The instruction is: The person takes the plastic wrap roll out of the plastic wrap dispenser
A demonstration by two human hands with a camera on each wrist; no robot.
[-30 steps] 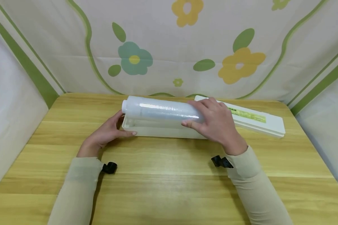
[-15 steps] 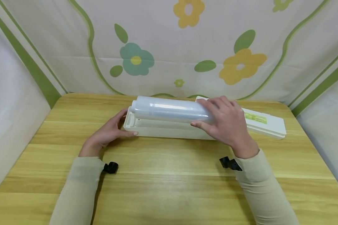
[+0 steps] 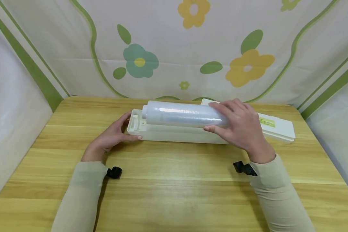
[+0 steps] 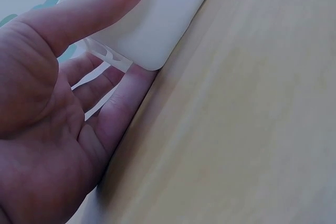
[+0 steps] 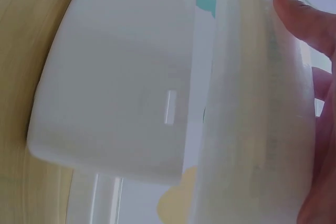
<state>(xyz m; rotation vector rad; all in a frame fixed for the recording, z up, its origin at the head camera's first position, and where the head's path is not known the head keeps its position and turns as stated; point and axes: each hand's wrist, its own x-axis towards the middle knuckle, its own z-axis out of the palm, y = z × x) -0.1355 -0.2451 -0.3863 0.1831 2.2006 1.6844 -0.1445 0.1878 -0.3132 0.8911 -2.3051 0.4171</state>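
My right hand [image 3: 242,127] grips the right end of a roll of cling film [image 3: 185,114], thumb in front and fingers over the back. The roll lies lengthwise just over a long white plastic box [image 3: 179,137], its left core end inward of the box's left wall. In the right wrist view, a gap shows between the cling film roll [image 5: 257,114] and the box [image 5: 115,82]. My left hand [image 3: 111,135] holds the box's left end, thumb on the front wall and fingers behind. The left wrist view shows that thumb flat against the box [image 4: 152,30].
A white lid [image 3: 278,127] with a yellow-green label lies at the back right, partly hidden by my right hand. The wooden table [image 3: 174,187] ends at a flower-patterned curtain [image 3: 168,48] behind. A black wrist camera mount [image 3: 114,172] sits on the left sleeve.
The roll has moved right with my right hand and sits slightly lower, uncovering the box's left end. My left hand and the box stay in place.
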